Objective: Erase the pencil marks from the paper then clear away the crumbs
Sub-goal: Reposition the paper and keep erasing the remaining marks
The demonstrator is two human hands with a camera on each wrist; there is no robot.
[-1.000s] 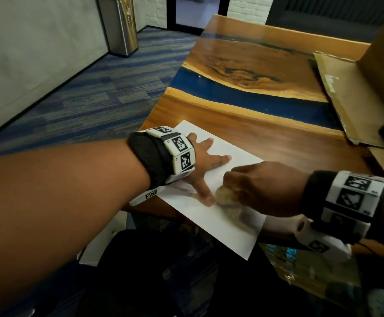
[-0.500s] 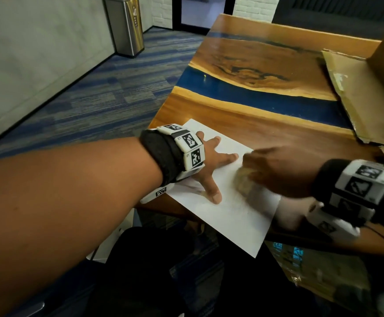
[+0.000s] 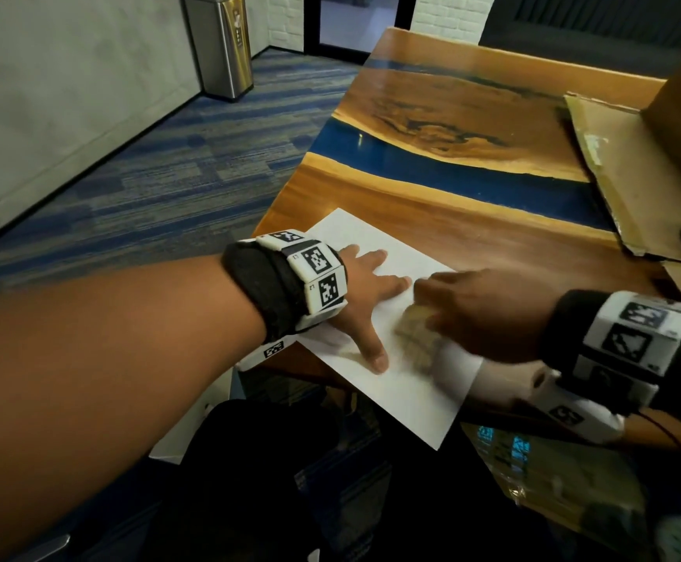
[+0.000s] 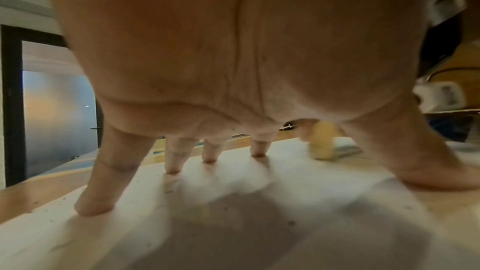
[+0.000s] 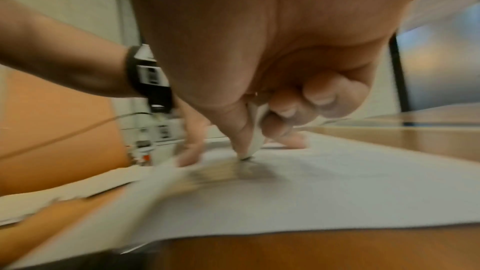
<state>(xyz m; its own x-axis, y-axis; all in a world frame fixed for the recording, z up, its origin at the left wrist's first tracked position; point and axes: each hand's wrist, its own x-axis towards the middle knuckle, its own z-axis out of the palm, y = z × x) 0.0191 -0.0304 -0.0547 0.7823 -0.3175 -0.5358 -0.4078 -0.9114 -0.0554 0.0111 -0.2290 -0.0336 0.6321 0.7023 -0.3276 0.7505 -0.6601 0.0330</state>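
A white sheet of paper (image 3: 411,399) lies at the near left corner of the wooden table (image 3: 472,237), one corner hanging over the edge. My left hand (image 3: 371,290) presses flat on the sheet with its fingers spread; the left wrist view shows its fingertips (image 4: 174,163) on the paper (image 4: 233,223), with small dark crumbs (image 4: 168,192) around them. My right hand (image 3: 472,314) grips a pale, blurred tool (image 3: 411,330), tan at its end, which touches the sheet just right of the left thumb. In the right wrist view, thumb and fingers pinch its white shaft (image 5: 255,137). Pencil marks are too blurred to make out.
Flattened cardboard (image 3: 634,168) covers the table's far right. A blue resin band (image 3: 452,172) crosses the tabletop. The table's left edge drops to carpeted floor, with a steel bin (image 3: 225,42) by the wall. A clear bag (image 3: 533,460) lies below the near edge.
My right hand with the tool has swept from beside the left thumb tip to farther right and away over the sheet. The left hand has stayed pressed on the paper.
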